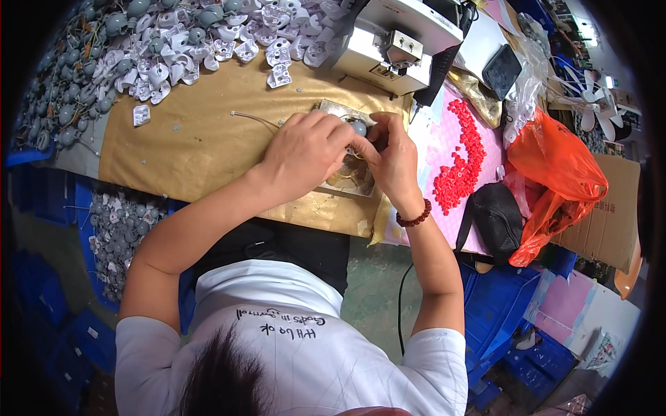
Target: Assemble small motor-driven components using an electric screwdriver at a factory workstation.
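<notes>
Both hands meet over a metal plate on the brown work surface. Between their fingertips shows a small grey ball-shaped part, like those heaped at the far left. My left hand is closed, its fingers curled against the near side of this part. Against its right side, my right hand is closed too, thumb and fingers pinched together; what exactly lies in the pinch is partly hidden. A thin wire runs out leftward from under my left hand. Thin wire also shows beneath the fingertips, over the plate.
White plastic housings and grey ball parts with wires pile up at the back left. A white machine stands behind the plate. Small red pieces, a black pouch and an orange plastic bag lie right.
</notes>
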`<state>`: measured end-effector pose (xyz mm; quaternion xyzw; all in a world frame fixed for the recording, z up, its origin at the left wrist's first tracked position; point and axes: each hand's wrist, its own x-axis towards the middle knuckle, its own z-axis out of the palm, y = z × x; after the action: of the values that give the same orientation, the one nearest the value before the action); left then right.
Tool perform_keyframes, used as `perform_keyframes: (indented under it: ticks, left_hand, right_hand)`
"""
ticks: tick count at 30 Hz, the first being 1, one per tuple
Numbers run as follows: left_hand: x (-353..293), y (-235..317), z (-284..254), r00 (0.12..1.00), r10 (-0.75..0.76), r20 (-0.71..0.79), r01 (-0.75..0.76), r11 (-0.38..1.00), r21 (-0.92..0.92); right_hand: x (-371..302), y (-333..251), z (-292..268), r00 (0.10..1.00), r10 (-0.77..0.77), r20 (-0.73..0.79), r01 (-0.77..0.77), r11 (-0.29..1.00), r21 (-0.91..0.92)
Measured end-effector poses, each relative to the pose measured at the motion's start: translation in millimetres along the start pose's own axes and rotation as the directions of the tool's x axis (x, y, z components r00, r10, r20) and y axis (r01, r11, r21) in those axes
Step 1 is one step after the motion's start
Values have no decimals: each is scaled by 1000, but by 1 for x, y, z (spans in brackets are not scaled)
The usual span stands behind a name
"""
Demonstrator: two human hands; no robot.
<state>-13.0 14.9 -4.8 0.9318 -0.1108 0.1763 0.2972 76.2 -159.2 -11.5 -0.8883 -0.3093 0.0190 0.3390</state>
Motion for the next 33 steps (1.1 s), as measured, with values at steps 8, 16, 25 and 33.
perform_keyframes:
  ticks: [8, 16, 25, 33]
  left_hand:
    - [12, 4, 5, 998, -61, 11, 60, 995, 77]
    - [18, 5, 12, 998, -64, 3, 63, 995, 78]
    - [17, 6, 9, 996, -87, -3, 88, 995, 51]
    - [15, 5, 14, 993, -120, 7, 119, 991, 56]
  right_hand:
    - [50, 26, -33, 960, 155, -233, -14, 859, 511]
    - [143, 106, -59, 947, 277, -165, -157, 843, 515]
    - [125, -40, -105, 814, -90, -574, 552, 428, 716]
    - [149, -59, -51, 920, 91, -381, 251, 611, 751]
